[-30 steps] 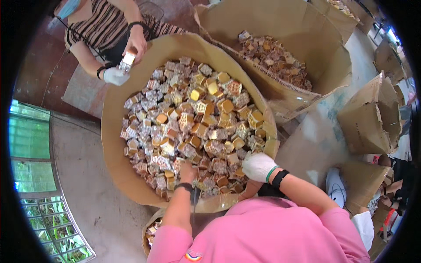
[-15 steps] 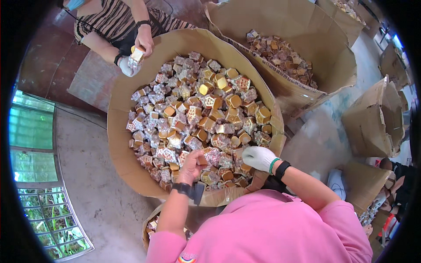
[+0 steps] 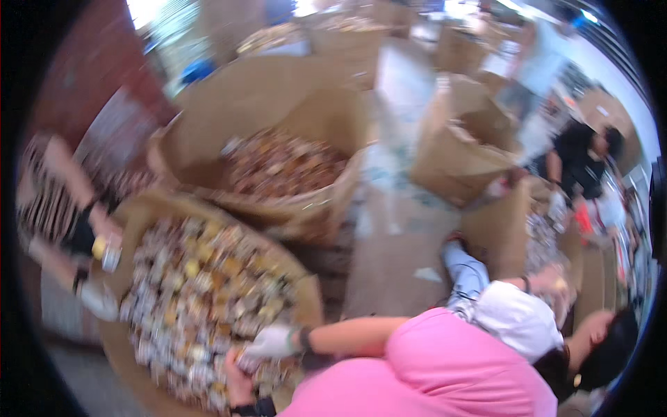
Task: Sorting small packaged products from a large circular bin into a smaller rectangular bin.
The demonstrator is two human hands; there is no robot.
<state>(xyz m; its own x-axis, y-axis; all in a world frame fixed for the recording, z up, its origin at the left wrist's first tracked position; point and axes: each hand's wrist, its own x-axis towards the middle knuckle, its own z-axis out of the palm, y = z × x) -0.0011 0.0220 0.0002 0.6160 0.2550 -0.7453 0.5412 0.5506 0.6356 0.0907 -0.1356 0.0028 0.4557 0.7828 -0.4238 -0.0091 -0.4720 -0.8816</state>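
Motion smears the whole picture. My bare left hand, with a dark band at its wrist, is at the near side of a large cardboard bin. A white glove covers my right hand, which is close against the left. A small pinkish wrapped block shows between the two hands, its near part hidden by my left fingers. The gloved fingers are too blurred to read. Under both hands lies a heap of small golden-brown blocks, many in clear or whitish wrapping, inside the cardboard bin.
Across the bin a co-worker's hand holds a yellow-and-white block, and their gloved hand is at the rim. Beyond stands another big bin of blocks. A tall carton and several people are to the right.
My view has swung to the right, showing more bins and people there. My gloved hand has come in against my left hand, where before they were apart.
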